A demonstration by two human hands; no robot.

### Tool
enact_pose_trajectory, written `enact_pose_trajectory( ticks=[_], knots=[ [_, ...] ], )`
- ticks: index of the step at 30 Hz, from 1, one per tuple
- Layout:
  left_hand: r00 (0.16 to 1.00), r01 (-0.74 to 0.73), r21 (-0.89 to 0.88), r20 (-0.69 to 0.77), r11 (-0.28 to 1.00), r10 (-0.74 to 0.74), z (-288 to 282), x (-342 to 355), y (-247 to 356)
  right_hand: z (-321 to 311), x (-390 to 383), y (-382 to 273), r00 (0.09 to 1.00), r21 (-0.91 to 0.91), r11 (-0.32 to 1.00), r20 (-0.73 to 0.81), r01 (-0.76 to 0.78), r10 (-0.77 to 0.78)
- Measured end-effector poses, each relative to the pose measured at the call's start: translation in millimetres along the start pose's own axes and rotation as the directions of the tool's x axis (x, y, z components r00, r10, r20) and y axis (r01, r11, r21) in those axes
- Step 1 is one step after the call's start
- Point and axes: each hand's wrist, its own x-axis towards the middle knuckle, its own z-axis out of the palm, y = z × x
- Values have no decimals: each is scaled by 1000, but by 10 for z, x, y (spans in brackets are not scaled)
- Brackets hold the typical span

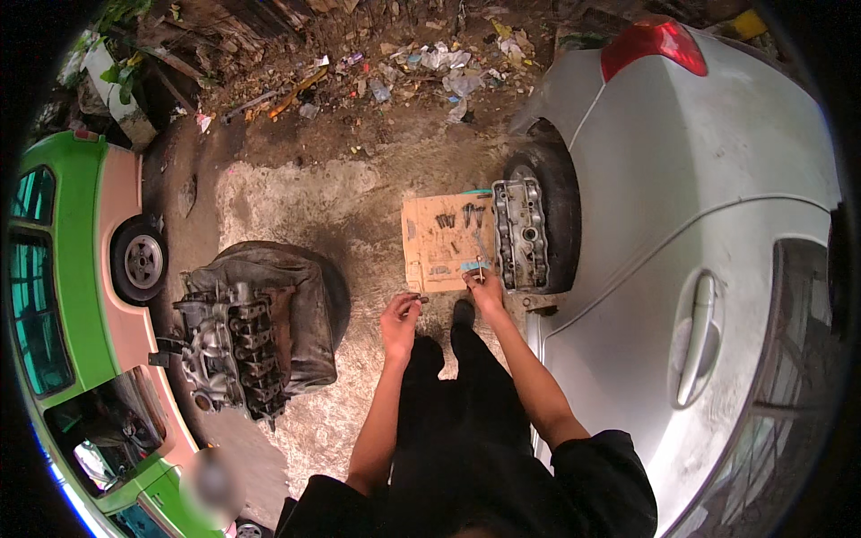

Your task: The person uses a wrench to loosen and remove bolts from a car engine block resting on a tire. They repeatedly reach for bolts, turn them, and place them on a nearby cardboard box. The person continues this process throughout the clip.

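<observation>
Left hand [399,325] pinching a small dark piece [422,299], just off the lower edge of the flat tan cardboard sheet [426,252]. Right hand [487,291] at a small light-blue piece [470,266] on its lower right corner; can't tell if gripped. Silvery oblong metal engine part [515,238] beside the sheet's right edge.

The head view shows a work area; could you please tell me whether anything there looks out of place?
Yes: the litter strewn across the dirt beyond the cardboard sheet looks untidy. By contrast, small dark parts on that sheet lie in groups.
</observation>
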Motion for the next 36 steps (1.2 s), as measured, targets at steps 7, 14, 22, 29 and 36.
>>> enact_pose_trajectory(
  ticks=[7,14,22,29,36],
  knots=[
    [992,106,-77,-65,991,-111,366,941,-679,379,1115,323,999,-419,907,9,40,-40],
    [987,148,-85,-50,985,-153,633,1499,-1150,519,1560,615,994,-437,894,80,96,-68],
    [975,192,-186,-80,964,-209,710,1604,-1332,294,1793,368,889,-605,668,166,433,-427],
    [976,183,-201,-82,962,-203,800,1740,-1492,267,2143,-21,832,-735,421,361,531,-420],
    [995,67,-68,-63,995,-71,901,1933,-1594,338,2247,57,789,-698,395,425,598,-444]
  ],
)
